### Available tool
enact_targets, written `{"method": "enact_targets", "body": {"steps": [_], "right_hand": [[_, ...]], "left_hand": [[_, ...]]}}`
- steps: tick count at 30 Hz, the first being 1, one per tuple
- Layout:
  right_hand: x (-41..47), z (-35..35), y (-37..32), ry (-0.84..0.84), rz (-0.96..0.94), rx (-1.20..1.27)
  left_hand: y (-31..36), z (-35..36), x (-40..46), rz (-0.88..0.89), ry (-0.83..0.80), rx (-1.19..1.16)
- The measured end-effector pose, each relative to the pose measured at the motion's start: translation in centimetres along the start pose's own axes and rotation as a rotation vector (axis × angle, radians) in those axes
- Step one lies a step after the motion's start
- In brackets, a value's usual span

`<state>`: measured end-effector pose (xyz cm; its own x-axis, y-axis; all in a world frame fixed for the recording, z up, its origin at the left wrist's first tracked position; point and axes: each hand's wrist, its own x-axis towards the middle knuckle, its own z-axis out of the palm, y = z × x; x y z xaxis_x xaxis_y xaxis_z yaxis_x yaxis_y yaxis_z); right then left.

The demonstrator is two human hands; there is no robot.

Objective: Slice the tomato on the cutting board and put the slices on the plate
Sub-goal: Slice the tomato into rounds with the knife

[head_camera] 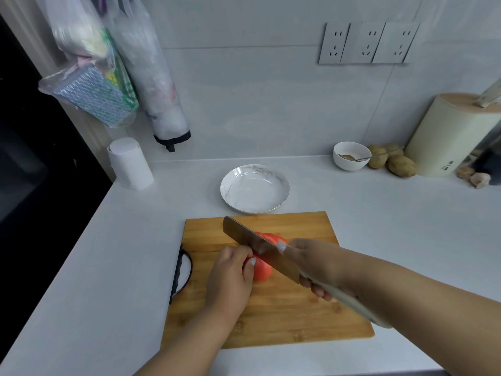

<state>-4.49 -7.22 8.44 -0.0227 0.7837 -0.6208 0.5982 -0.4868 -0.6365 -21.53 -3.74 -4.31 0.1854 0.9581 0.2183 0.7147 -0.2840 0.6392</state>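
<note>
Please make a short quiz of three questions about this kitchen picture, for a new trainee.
1. True or false: the plate already holds tomato slices.
2. Which of the hands grips the knife? A) left hand B) right hand
3. Fill in: the tomato lies on the ____.

Key:
1. False; the plate is empty.
2. B; the left hand steadies the tomato.
3. cutting board.
</note>
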Motion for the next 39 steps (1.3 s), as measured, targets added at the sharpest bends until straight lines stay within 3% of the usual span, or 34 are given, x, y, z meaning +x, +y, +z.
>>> {"method": "enact_targets", "body": {"steps": [21, 30, 39], "right_hand": [[3.2, 0.7, 0.2, -0.035, 0.055, -0.072], [2.0, -0.5, 2.6, -0.082, 0.134, 0.094], [5.4, 1.9, 1.8, -0.043, 0.109, -0.03]], "left_hand": [[0.1, -0.2, 0.0, 0.041, -0.009, -0.001], [0.3, -0.7, 0.0, 0.036, -0.034, 0.039], [0.4, -0.6, -0.1, 0.031, -0.028, 0.045]]}}
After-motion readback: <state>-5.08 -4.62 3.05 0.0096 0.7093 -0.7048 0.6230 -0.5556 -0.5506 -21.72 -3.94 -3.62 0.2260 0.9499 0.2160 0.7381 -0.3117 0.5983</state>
